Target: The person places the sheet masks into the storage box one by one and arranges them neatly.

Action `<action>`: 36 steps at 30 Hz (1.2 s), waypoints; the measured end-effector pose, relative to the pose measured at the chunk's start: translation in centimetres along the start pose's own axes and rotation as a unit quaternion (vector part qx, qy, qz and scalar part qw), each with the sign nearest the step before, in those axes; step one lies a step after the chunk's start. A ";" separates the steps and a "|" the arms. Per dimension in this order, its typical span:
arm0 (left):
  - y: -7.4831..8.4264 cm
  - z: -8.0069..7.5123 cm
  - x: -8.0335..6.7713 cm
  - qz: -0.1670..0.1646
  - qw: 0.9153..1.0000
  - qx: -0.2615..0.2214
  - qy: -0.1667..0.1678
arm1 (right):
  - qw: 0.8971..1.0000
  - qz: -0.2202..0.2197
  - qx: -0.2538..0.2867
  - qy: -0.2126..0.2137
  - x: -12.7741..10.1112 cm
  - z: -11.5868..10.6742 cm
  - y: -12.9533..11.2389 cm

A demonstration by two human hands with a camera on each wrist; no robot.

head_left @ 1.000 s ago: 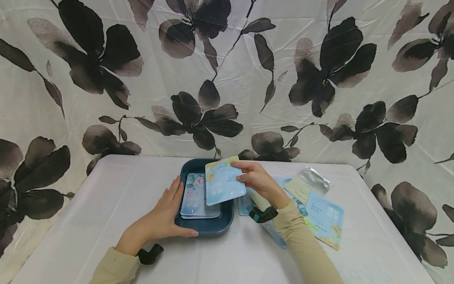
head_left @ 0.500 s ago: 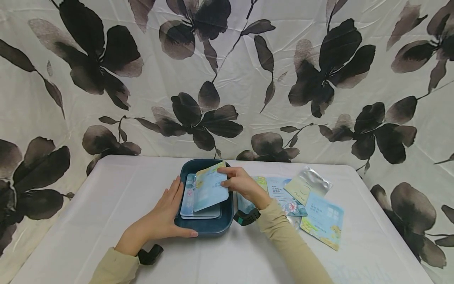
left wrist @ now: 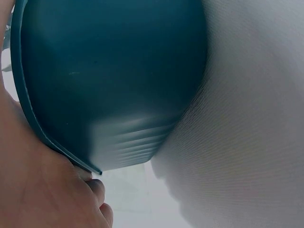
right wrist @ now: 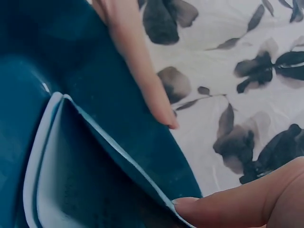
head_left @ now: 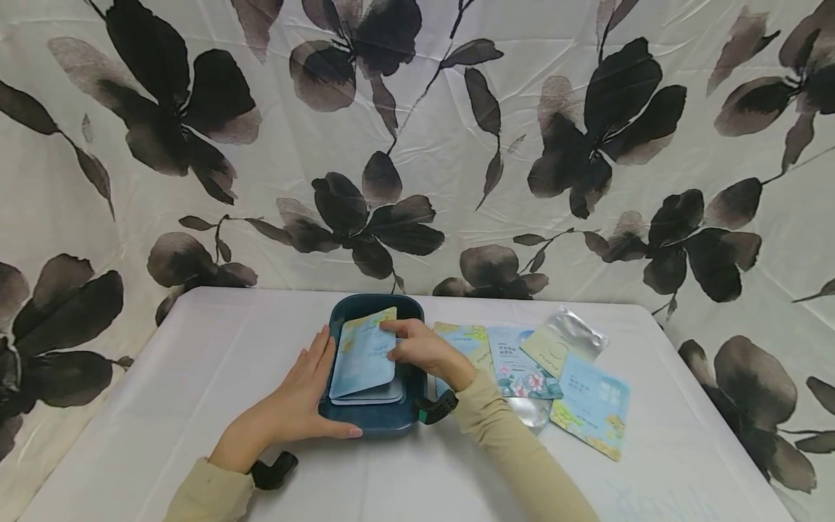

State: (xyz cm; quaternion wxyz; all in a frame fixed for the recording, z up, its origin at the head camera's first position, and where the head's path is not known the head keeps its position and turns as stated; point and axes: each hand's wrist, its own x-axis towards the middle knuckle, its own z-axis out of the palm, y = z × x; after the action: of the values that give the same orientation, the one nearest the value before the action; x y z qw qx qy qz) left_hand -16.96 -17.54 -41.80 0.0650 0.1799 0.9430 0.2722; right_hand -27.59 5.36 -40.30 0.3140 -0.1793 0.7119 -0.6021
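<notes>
"Head view: if the dark teal, round-cornered plastic tray [head_left: 378, 423] is our clock, twelve at the far end, where is the right hand [head_left: 427, 351]?"

"It reaches in from three o'clock and pinches a thin, flat, pale blue and yellow packet [head_left: 367, 351] by its edge."

"Where exactly is that packet?"

"Inside the tray, toward nine, tilted over a stack of flat, pale-edged packets [head_left: 368, 399]. The right wrist view shows a gap beneath it and a fingertip at its edge."

"How does the left hand [head_left: 290, 409] lie?"

"Spread, fingers straight against the tray's side at nine, thumb stretched along the near end around seven."

"What's out past three?"

"Overlapping on the white cloth-covered table [head_left: 352, 486]: a yellow and blue packet [head_left: 464, 341] nearest the tray, then a blue packet with pink flowers [head_left: 518, 362], a cream square packet [head_left: 546, 351] against crinkled silver foil [head_left: 586, 332], and, a shade below three, a light blue packet with yellow patches [head_left: 592, 406]."

"And at twelve?"

"A white backdrop printed with dark flowers [head_left: 365, 217]."
</notes>
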 end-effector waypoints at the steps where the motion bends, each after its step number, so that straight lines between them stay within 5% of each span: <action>1: -0.1 0.0 0.0 0.000 1.000 0.001 0.000 | 1.000 0.001 -0.015 0.000 0.1 0.1 0.1; 9: -0.2 0.2 0.1 0.000 1.000 -0.002 0.002 | 0.997 0.039 -0.062 0.038 0.0 1.1 0.0; 20: -0.2 0.1 0.0 -0.003 1.000 -0.011 0.003 | 0.997 0.045 0.015 0.066 -0.1 1.2 -0.4; 36: 0.0 0.1 0.1 -0.021 1.000 -0.011 0.001 | 0.990 -0.069 0.066 0.101 -3.0 -3.0 -1.0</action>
State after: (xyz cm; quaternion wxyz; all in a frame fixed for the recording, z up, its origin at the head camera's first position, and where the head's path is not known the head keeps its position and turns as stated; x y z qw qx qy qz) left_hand -17.05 -17.44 -41.87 0.0719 0.1587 0.9437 0.2812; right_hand -27.46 9.27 -38.38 0.2092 -0.1455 0.6843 -0.6832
